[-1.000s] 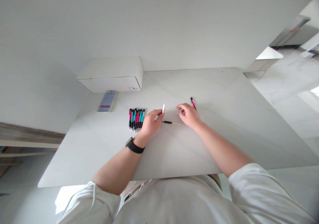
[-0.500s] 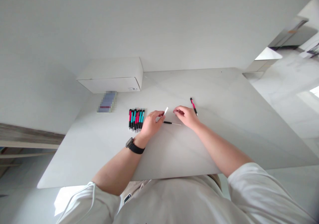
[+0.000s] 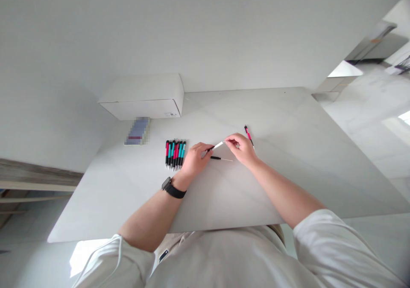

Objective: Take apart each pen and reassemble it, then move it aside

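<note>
My left hand (image 3: pixel 196 158), wearing a black watch, pinches a slim white pen part (image 3: pixel 218 144) with a dark end, tilted up to the right. The fingertips of my right hand (image 3: pixel 239 146) are closed at the upper right end of this part. Whatever small piece they hold is hidden. Just below lies a black pen part with a thin pale refill (image 3: pixel 221 158), its left end near my left fingers. Left of my left hand, several red and turquoise pens (image 3: pixel 175 155) lie side by side. A red and black pen (image 3: pixel 249 135) rests beyond my right hand.
At the back left a white box (image 3: pixel 141 108) stands against the wall. A blurred-out bluish packet (image 3: pixel 137 131) lies before it. The white table (image 3: pixel 288 160) has its front edge close to my body.
My two hands' work has come together: the white part has swung from steep to flatter, toward the right. My right fingertips, apart from it before, now meet its end.
</note>
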The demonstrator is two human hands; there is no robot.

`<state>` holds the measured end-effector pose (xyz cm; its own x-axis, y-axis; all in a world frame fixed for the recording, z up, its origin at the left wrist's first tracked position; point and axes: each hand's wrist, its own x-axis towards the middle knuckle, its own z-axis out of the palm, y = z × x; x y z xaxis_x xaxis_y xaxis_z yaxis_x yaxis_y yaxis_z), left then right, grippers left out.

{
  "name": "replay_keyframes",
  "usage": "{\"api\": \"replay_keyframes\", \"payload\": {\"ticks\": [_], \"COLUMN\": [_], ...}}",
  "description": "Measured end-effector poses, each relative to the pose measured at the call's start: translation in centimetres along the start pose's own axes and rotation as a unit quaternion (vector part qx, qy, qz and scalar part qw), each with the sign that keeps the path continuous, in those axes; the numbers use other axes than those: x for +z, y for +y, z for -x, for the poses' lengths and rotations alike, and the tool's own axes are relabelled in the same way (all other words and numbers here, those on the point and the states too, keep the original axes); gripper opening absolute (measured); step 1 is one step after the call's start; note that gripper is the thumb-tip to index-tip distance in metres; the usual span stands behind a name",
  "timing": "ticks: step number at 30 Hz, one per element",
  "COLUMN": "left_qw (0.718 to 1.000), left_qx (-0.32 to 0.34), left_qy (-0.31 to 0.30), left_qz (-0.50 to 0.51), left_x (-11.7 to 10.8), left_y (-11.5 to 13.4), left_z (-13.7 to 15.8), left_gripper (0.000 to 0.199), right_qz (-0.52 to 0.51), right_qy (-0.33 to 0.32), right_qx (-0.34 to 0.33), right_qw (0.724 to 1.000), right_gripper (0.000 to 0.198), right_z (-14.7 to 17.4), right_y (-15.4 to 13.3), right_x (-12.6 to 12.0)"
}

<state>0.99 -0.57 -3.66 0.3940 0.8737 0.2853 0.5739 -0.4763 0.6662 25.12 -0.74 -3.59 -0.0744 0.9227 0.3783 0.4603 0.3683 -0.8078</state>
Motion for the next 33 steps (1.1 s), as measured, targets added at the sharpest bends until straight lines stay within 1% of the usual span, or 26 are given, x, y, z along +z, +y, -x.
{"api": "replay_keyframes", "payload": {"ticks": [5,8,13,16,23,26,30,33], "left_qw": [1.000,1.000,1.000,1.000,0.999,0.999,0.998,0.998], "left_qx": [0.005,0.007,0.003,0.007,0.024,0.028,0.046,0.050], "left_qy": [0.002,0.002,0.003,0.004,0.024,0.024,0.011,0.012], "left_qz": [0.000,0.000,-0.005,-0.004,0.025,0.040,0.047,0.029], "left_x": [0.1,0.1,0.1,0.1,0.2,0.2,0.2,0.3], "left_y": [0.0,-0.1,-0.1,-0.2,-0.3,0.0,0.3,0.2], "left_z": [0.0,0.0,0.0,0.0,0.0,0.0,0.1,0.2], "left_gripper": [0.025,0.025,0.025,0.025,0.024,0.024,0.025,0.032], "right_qz": [-0.005,-0.003,-0.020,-0.022,-0.054,-0.068,-0.093,-0.123], "right_qy": [-0.006,-0.016,-0.009,-0.015,-0.021,-0.047,-0.096,-0.092], "right_qx": [-0.029,-0.028,-0.020,-0.022,-0.024,-0.016,-0.023,0.004], "right_qw": [1.000,0.999,1.000,0.999,0.998,0.996,0.991,0.988], "right_gripper": [0.023,0.023,0.024,0.025,0.038,0.032,0.021,0.022], "right_z": [0.0,0.1,0.1,0.0,0.2,0.3,0.4,0.3], "right_y": [-0.2,-0.1,0.1,0.3,0.9,0.5,-0.1,0.1], "right_x": [-0.1,0.0,0.1,0.1,0.5,0.6,0.5,0.5]}}
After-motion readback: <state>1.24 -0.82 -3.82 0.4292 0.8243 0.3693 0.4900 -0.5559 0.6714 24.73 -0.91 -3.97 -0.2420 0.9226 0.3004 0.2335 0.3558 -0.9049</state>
